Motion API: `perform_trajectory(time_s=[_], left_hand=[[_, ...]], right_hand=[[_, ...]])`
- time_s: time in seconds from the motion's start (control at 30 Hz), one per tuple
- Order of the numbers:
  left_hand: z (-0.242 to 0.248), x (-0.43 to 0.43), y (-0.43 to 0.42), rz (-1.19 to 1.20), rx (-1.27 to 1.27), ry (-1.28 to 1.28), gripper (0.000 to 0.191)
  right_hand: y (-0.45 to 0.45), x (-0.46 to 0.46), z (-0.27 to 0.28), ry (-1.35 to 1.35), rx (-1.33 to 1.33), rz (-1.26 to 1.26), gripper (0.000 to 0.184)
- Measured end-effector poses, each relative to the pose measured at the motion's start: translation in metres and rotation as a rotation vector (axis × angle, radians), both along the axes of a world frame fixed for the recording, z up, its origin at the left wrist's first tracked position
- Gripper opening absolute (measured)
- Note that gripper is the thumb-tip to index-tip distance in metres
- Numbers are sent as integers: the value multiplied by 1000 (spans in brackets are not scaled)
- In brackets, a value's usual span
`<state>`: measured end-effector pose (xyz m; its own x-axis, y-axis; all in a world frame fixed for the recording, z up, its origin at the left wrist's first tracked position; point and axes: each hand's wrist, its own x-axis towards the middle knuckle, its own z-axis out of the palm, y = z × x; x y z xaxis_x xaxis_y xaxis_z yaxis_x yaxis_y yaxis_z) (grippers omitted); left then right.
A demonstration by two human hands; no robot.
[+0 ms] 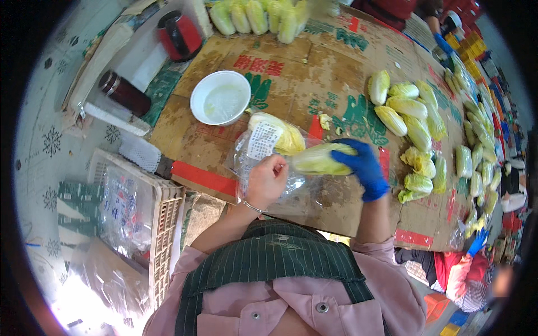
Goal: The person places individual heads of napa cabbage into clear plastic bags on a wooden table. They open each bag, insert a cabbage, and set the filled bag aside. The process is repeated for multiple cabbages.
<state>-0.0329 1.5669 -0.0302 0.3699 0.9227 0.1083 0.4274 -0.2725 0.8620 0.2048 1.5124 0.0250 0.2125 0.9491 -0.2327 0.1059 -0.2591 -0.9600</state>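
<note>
My right hand [363, 168], in a blue glove, grips the right end of a pale green napa cabbage [321, 159] held above the table. My bare left hand [268, 178], a bracelet at its wrist, is beside the cabbage's left end with its fingers curled. It is over clear plastic bags [294, 185] spread at the table's front edge; whether it pinches their film is not clear. Just beyond it, a second, yellowish cabbage [290, 136] lies under or beside a printed white label panel [264, 140] bearing writing.
A white bowl [220, 97] stands at back left, near a red kettle [178, 35] and a dark flask [125, 93]. Cabbages stand at the far edge [256, 17]; more lie right [414, 113]. A plastic crate [164, 235] with bags sits lower left. Co-workers' gloved hands [478, 242] show right.
</note>
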Motion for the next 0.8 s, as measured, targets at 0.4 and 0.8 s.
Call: perform_trajectory(time_s=[0.4, 0.8], left_hand=[[10, 4, 69, -22, 409, 146, 26], [-34, 1, 105, -10, 419, 416, 41]], right_hand=[[37, -95, -130, -427, 469, 345, 63], [7, -45, -74, -551, 54, 497, 65]])
